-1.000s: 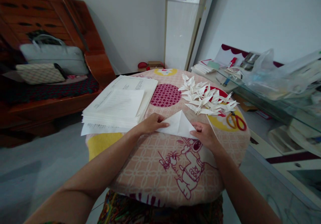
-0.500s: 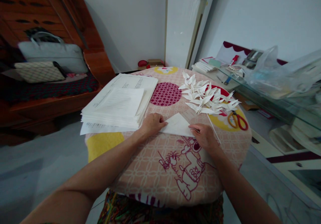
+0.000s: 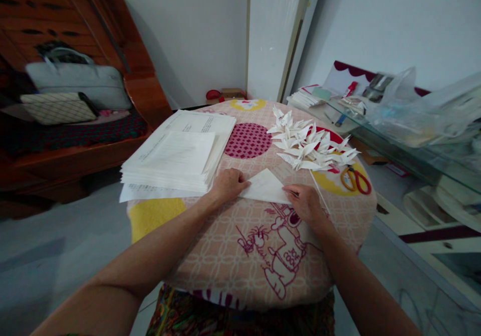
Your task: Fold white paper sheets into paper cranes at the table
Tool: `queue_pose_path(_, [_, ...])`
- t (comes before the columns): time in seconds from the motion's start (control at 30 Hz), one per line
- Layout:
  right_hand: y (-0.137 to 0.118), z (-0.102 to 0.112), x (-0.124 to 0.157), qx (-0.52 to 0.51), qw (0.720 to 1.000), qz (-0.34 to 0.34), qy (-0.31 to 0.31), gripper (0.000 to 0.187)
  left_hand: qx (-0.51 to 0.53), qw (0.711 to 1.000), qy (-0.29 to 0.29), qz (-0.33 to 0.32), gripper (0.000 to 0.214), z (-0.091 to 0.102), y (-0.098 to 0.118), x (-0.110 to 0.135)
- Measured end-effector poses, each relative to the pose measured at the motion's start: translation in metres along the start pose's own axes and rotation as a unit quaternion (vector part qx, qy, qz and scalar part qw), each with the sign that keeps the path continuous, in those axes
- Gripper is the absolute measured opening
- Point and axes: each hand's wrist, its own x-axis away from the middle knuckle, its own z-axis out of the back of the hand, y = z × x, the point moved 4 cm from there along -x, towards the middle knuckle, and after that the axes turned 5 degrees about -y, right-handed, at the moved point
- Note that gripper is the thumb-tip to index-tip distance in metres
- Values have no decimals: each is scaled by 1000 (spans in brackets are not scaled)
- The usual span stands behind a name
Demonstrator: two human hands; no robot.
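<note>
Tablecloth (image 3: 214, 256) beneath paper (image 3: 264, 188) in hands (image 3: 228, 184)

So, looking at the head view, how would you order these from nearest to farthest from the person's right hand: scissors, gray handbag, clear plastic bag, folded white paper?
From the right hand:
1. Folded white paper: touching it, on its left.
2. Scissors: a little to its right.
3. Clear plastic bag: farther right.
4. Gray handbag: far left.
</note>
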Motion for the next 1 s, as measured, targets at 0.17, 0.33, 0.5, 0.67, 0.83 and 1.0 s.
queue_pose_path(0.17, [-1,0,0,-7,1000,8,7,27,-8,1000,-5,2,27,1,1,-1])
queue_pose_path(0.33, [0,0,-1,-6,1000,11,6,27,-10,1000,-3,5,27,0,1,-1])
queue_pose_path(0.5, [1,-1,-1,2,1000,15,10,27,-14,1000,-3,5,28,0,1,-2])
queue_pose_path(0.67, [1,-2,-2,9,1000,21,15,27,-26,1000,0,5,30,-1,0,-3])
queue_pose_path(0.83, [2,-4,-2,19,1000,12,16,27,-27,1000,3,2,29,-2,0,-3])
queue_pose_path(1.0, [1,-4,-2,24,999,14,20,28,-24,1000,4,9,28,-2,0,-4])
